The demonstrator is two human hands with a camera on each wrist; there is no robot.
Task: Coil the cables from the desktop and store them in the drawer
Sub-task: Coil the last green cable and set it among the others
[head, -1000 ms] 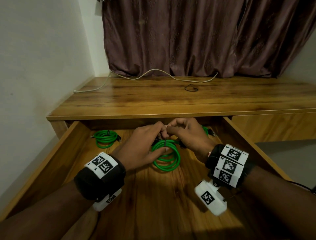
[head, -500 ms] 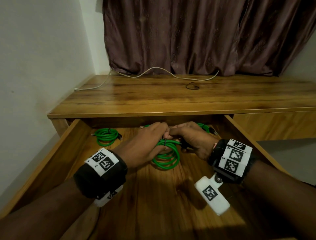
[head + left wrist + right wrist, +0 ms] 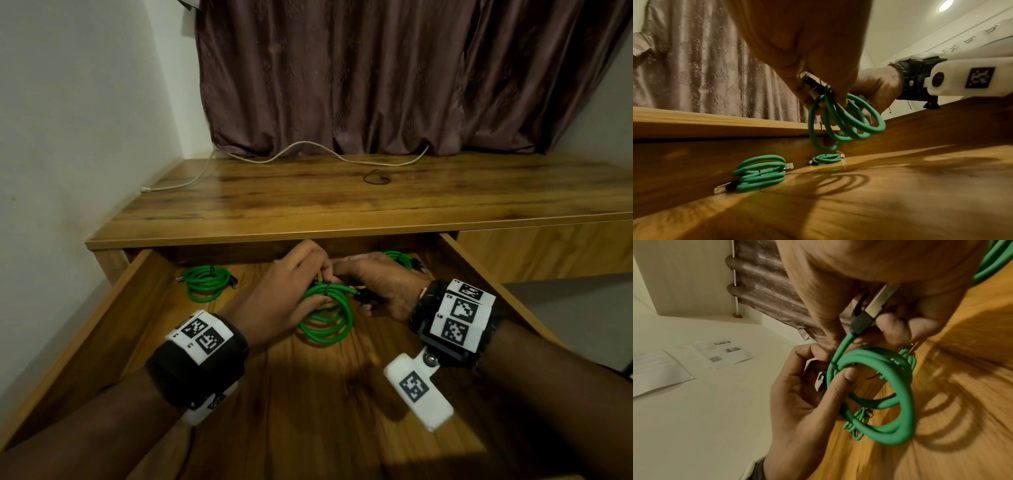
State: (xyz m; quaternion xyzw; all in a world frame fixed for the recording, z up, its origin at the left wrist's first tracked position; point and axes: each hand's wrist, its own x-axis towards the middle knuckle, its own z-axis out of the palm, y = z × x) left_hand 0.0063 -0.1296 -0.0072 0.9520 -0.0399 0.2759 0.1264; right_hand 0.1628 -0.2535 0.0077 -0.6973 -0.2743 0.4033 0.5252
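In the head view a coiled green cable (image 3: 329, 318) hangs over the floor of the open wooden drawer (image 3: 113, 318), bound by a thin black tie. My left hand (image 3: 308, 284) grips the coil's top, thumb pressed over the strands (image 3: 849, 373). My right hand (image 3: 363, 284) pinches the cable's black-and-metal plug end (image 3: 869, 311) beside it. From the left wrist the coil (image 3: 846, 123) dangles clear of the drawer floor. Two more tied green coils lie at the drawer's back, one on the left (image 3: 207, 282) and one on the right (image 3: 399, 257).
A long white cable (image 3: 308, 150) runs along the back of the desktop (image 3: 342, 205), and a small black loop (image 3: 375, 178) lies near it. A curtain hangs behind the desk and a wall stands at the left. The drawer's side walls flank both forearms.
Both hands keep hold of the green coil and have shifted slightly deeper into the drawer, toward the desk's front edge.
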